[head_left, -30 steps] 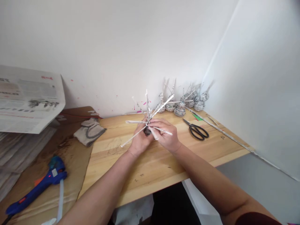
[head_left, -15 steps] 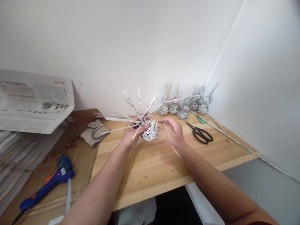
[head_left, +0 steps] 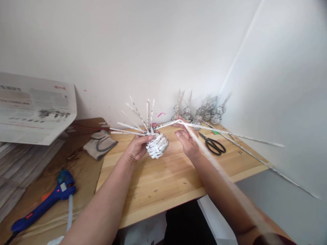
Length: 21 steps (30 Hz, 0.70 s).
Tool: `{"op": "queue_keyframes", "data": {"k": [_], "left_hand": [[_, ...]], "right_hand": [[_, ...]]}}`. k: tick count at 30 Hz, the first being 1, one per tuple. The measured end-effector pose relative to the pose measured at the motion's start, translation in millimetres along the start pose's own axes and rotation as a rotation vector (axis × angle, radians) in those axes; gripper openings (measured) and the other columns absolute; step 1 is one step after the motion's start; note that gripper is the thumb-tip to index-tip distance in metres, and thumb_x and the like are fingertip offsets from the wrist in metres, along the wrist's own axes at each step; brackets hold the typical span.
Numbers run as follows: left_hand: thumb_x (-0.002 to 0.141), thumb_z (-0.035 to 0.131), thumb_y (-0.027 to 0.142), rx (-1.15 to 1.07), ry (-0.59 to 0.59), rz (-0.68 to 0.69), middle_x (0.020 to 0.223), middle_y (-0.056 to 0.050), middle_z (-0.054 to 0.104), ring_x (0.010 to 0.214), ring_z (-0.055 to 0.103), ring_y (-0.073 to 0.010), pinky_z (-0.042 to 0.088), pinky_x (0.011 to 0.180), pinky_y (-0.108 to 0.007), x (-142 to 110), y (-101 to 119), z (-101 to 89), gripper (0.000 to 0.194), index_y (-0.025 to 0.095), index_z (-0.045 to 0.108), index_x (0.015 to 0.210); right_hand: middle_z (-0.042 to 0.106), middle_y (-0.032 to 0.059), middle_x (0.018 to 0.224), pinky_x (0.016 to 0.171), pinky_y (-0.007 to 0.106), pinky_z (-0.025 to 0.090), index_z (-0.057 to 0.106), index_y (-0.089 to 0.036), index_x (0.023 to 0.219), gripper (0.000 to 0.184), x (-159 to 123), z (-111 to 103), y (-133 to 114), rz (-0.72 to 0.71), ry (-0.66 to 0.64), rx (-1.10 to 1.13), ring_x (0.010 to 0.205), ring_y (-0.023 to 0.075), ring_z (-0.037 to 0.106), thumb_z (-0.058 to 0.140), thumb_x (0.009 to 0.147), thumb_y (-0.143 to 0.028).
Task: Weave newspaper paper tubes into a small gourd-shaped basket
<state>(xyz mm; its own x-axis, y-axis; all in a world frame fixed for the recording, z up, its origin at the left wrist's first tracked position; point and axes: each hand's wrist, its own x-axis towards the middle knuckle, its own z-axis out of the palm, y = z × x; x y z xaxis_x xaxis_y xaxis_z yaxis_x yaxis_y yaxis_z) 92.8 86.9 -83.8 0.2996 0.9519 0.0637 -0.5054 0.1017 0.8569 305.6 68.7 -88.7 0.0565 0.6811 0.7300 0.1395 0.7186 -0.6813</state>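
My left hand [head_left: 139, 147] is closed around the neck of a small woven newspaper pot [head_left: 157, 146], thumb on top. Its round body is tilted toward me, and several rolled-paper stakes [head_left: 136, 112] fan up and left from the neck. A long rolled paper tube [head_left: 166, 124] runs from the neck to the fingertips of my right hand [head_left: 187, 139]. There it bends, and two long lengths trail rightward, one blurred across my right forearm. My right hand's fingers are apart from its thumb, the upper fingertips touching the tube at the bend.
Black-handled scissors [head_left: 215, 144] lie right of my hand. Several woven paper gourds [head_left: 216, 117] stand against the wall. A long paper tube [head_left: 255, 158] crosses the table's right end. At left are a grey cloth [head_left: 99, 144], a blue glue gun [head_left: 46, 200] and newspapers [head_left: 38, 109].
The woven pot came out from behind my hands and turned, its stakes now pointing up and left. My right hand moved away to the right, and the long tube swung across to it.
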Motion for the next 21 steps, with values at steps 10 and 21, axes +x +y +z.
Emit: {"op": "queue_keyframes", "data": {"k": [10, 21], "left_hand": [[0.051, 0.089, 0.026, 0.115, -0.172, -0.157, 0.084, -0.009, 0.077, 0.075, 0.073, -0.0276, 0.056, 0.072, -0.039, -2.7, -7.5, 0.7, 0.056, 0.019, 0.074, 0.104], [0.054, 0.095, 0.035, 0.313, 0.03, 0.1, 0.09, -0.008, 0.075, 0.082, 0.07, -0.0218, 0.051, 0.079, -0.033, 8.7, -15.2, 5.8, 0.053, 0.016, 0.07, 0.097]], "right_hand": [[0.075, 0.0076, 0.118, 0.093, 0.038, 0.06, 0.071, -0.024, 0.122, 0.036, -5.4, 12.3, -5.9, 0.034, -0.29, -0.044, 0.106, 0.0217, 0.07, 0.064, 0.087, -0.021], [0.079, 0.0038, 0.1, 0.079, 0.034, 0.062, 0.077, -0.027, 0.103, 0.017, -8.7, 15.0, -1.8, -0.039, -0.045, -0.239, 0.087, 0.0198, 0.075, 0.067, 0.091, -0.029]]}}
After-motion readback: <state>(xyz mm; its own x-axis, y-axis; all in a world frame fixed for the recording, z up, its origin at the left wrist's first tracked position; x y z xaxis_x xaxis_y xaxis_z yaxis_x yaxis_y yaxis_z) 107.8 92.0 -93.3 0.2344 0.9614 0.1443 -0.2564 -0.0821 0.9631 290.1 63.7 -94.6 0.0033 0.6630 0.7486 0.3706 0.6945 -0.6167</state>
